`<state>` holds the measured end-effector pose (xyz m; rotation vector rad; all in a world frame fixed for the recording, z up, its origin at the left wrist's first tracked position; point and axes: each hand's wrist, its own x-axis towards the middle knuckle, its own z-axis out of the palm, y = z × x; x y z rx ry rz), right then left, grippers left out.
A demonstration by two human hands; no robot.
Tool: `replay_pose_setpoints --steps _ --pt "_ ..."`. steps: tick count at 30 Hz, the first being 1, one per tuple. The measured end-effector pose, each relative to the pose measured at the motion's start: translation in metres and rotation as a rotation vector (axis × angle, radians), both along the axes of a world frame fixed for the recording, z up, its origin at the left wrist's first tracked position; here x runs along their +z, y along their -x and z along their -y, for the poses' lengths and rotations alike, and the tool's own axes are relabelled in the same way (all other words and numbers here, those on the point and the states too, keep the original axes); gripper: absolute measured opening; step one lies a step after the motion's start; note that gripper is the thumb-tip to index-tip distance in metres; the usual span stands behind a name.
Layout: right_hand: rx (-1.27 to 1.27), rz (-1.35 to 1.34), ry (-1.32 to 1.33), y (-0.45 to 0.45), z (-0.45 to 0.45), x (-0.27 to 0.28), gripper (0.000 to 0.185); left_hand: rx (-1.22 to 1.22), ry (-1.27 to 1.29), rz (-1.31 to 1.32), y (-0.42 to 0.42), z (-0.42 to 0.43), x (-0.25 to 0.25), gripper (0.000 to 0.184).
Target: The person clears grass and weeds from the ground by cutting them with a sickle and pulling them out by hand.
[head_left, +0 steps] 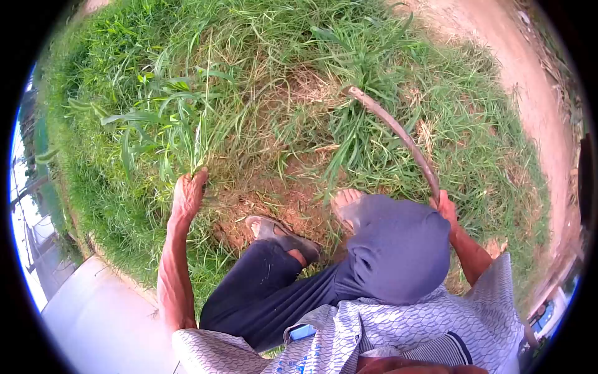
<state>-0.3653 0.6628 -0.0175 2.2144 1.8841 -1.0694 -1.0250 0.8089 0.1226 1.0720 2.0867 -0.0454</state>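
I see the left hand (190, 192) fisted round grass (197, 149) left of centre, the right hand (444, 209) closed on a curved stick (404, 136) at right; careless swinging could strike the nearer foot (347, 202).

Two hands (189, 194) (445, 209), one curved stick (405, 138), one held bunch of grass (197, 148), two feet (283, 238) (347, 202), two trouser legs (249, 290) (398, 249)

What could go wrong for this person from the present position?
The curved brown rod in the right hand might strike the exposed toes if it swings inward. The grass stems might slip through the bare left hand or scratch it.
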Motion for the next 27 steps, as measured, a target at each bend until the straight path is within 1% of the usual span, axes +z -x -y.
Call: replay_pose_setpoints --steps 1,2,3,5,6,7,8,9,10,11,12,13,14,15,16,17,18,19,20,21,22,23,24,25,26,27 --pt "-0.016 0.027 0.034 0.002 -0.014 -0.01 0.032 0.045 -0.036 -0.006 -0.006 0.011 -0.011 0.054" --pt "-0.038 0.056 0.017 0.002 -0.022 -0.014 0.032 -0.056 -0.079 -0.032 -0.011 0.016 -0.019 0.058" --pt "-0.034 0.06 0.022 0.003 -0.03 -0.015 0.032 -0.116 0.006 -0.094 -0.008 0.019 -0.036 0.059" --pt "-0.057 -0.15 0.156 0.025 -0.08 -0.004 0.031 0.055 0.092 0.097 -0.043 0.005 -0.039 0.06" --pt "-0.004 -0.293 0.061 0.046 -0.102 -0.006 0.025 0.064 0.093 0.144 -0.054 0.003 -0.051 0.061" --pt "-0.286 -0.381 0.422 0.095 -0.147 0.037 0.022 0.069 0.092 0.194 -0.058 0.003 -0.069 0.061" --pt "-0.422 -0.482 0.465 0.122 -0.17 0.043 0.021 -0.054 0.058 0.119 -0.055 0.009 -0.101 0.06" --pt "-0.451 -0.564 0.462 0.141 -0.188 0.041 0.023 -0.063 0.044 0.14 -0.073 0.004 -0.099 0.06" --pt "-0.353 -0.54 0.442 0.148 -0.2 0.031 0.024 -0.061 0.04 0.209 -0.087 0.0 -0.097 0.06" --pt "-0.39 -0.614 0.472 0.156 -0.214 0.029 0.022 -0.053 0.038 0.281 -0.097 -0.002 -0.095 0.06" --pt "-0.487 -0.656 0.555 0.167 -0.232 0.024 0.021 -0.042 0.038 0.296 -0.105 -0.003 -0.094 0.06" --pt "-0.589 -0.787 0.653 0.175 -0.247 0.016 0.018 -0.024 0.029 0.306 -0.114 -0.008 -0.096 0.057" --pt "-0.537 -0.775 0.629 0.182 -0.252 0.006 0.017 -0.009 0.016 0.317 -0.122 -0.015 -0.101 0.055" --pt "-0.482 -0.763 0.609 0.185 -0.254 0.0 0.016 0.12 -0.027 0.397 -0.127 -0.019 -0.112 0.049" --pt "-0.413 -0.713 0.512 0.179 -0.235 0.01 0.015 0.094 -0.073 0.448 -0.128 -0.026 -0.115 0.048" --pt "-0.201 -0.342 0.475 0.161 -0.212 0.033 0.013 0.077 -0.113 0.5 -0.128 -0.03 -0.116 0.047" --pt "0.002 -0.039 0.247 0.103 -0.159 0.0 0.023 0.007 -0.129 0.476 -0.123 -0.034 -0.121 0.049" --pt "-0.113 -0.079 0.244 0.083 -0.123 0.026 0.031 -0.051 -0.169 0.446 -0.119 -0.04 -0.124 0.051" --pt "-0.145 -0.06 0.132 0.079 -0.09 0.014 0.028 -0.076 -0.144 0.466 -0.125 -0.05 -0.087 0.056" --pt "-0.264 -0.08 0.296 0.093 -0.079 0.02 0.026 -0.095 -0.129 0.463 -0.126 -0.048 -0.085 0.056" --pt "-0.235 -0.091 0.231 0.097 -0.065 0.016 0.024 -0.212 -0.104 0.339 -0.121 -0.049 -0.083 0.058" --pt "-0.232 -0.11 0.208 0.099 -0.079 0.014 0.024 -0.304 -0.113 0.208 -0.116 -0.058 -0.082 0.06" --pt "-0.231 -0.115 0.223 0.101 -0.089 0.021 0.024 -0.363 -0.227 0.195 -0.117 -0.06 -0.078 0.063" --pt "-0.234 -0.11 0.25 0.098 -0.091 0.025 0.024 -0.375 -0.227 0.2 -0.118 -0.064 -0.081 0.063" --pt "-0.131 -0.079 0.188 0.089 -0.1 0.02 0.025 -0.415 -0.31 0.185 -0.122 -0.069 -0.088 0.064" --pt "-0.101 -0.105 0.186 0.091 -0.114 0.02 0.026 -0.45 -0.392 0.173 -0.127 -0.072 -0.097 0.065"
